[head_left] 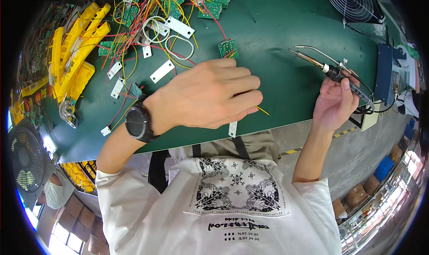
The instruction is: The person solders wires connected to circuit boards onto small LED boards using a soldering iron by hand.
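My left hand (pixel 214 91), with a black watch on its wrist, is closed over the near middle of the green table. A thin yellow wire (pixel 264 111) pokes out past its fingertips. Below the fingers shows the end of a small white board (pixel 233 129), its upper part hidden by the hand. Just beyond the knuckles lies a green circuit board (pixel 229 48) with red and yellow wires. At the right, my right hand (pixel 334 104) grips a soldering iron (pixel 331 70) with a curved metal tube alongside. Its tip points left, well apart from the wire.
Tangled red and yellow wires with green circuit boards (pixel 213 9) and white strips (pixel 161 71) cover the far left. Yellow plastic housings (pixel 73 53) are stacked there. A round-grilled fan (pixel 353 3) stands at the far right, near a blue box (pixel 385 69).
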Demonstrator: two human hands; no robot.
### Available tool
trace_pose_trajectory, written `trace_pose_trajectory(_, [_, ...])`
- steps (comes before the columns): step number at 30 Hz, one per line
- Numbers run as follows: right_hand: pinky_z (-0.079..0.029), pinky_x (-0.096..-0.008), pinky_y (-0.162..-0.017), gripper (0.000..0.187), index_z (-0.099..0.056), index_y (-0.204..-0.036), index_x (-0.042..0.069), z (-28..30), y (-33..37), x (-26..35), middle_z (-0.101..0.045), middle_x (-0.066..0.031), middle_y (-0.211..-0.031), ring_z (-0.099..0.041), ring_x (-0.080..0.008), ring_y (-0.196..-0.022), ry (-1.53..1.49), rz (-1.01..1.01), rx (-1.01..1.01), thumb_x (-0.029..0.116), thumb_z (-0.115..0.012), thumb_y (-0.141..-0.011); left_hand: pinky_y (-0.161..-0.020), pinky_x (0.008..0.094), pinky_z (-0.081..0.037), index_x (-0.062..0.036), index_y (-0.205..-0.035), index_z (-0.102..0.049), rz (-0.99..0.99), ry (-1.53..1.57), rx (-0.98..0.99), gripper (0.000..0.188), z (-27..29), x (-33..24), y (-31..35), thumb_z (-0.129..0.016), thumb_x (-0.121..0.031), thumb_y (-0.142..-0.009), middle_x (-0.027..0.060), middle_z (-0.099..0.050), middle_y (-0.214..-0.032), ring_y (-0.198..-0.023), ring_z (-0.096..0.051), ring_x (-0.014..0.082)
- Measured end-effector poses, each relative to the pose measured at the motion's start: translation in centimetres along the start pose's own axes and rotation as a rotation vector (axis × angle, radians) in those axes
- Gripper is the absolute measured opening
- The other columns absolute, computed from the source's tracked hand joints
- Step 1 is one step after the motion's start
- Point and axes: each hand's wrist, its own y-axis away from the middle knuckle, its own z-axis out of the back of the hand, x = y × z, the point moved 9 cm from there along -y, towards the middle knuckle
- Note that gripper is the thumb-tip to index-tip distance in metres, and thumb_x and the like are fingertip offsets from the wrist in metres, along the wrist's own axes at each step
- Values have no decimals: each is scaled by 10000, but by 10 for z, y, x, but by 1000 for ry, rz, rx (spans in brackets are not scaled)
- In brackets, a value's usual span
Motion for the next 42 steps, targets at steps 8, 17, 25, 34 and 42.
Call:
trace_pose_trajectory(8, [-529,-355,-575,340,-597,-1287,-92,10,5,3,-701,-198,-909,-628,-238,-636,-12,48,-13,89,-640,-1003,-758,406,-492,-72,-1069,-799,66,172,-163,248,29,9,15,-795,-93,-822,33,-635,-913,-798,-615,243])
trace_pose_trajectory(17, [-554,-324,-518,360,-531,-1067,-69,-15,28,12,-547,-162,-960,-599,-218,-703,-186,-26,327,142,-765,-893,-895,449,-526,-57,-909,-756,60,172,-169,144,21,8,39,-804,-103,-782,31,-658,-911,-819,-632,240])
trace_pose_trajectory(25, [-515,-294,-444,403,-561,-1017,-56,-33,49,2,-542,-115,-811,-552,-167,-598,29,-115,384,170,-843,-838,-908,480,-522,-52,-902,-750,22,153,-149,201,12,6,43,-809,-104,-717,33,-669,-922,-817,-625,241])
trace_pose_trajectory(34, [-515,-338,-544,401,-582,-994,-55,-27,50,3,-567,-107,-832,-552,-193,-647,150,-23,449,177,-853,-812,-931,477,-511,-51,-883,-704,11,207,-136,194,12,11,45,-787,-122,-723,27,-652,-916,-859,-620,247])
trace_pose_trajectory(42, [-521,-347,-557,399,-582,-989,-49,-29,53,3,-569,-110,-821,-547,-197,-641,168,-24,460,164,-858,-794,-925,472,-519,-52,-818,-661,35,173,-124,188,7,9,46,-768,-144,-693,22,-623,-889,-845,-609,244])
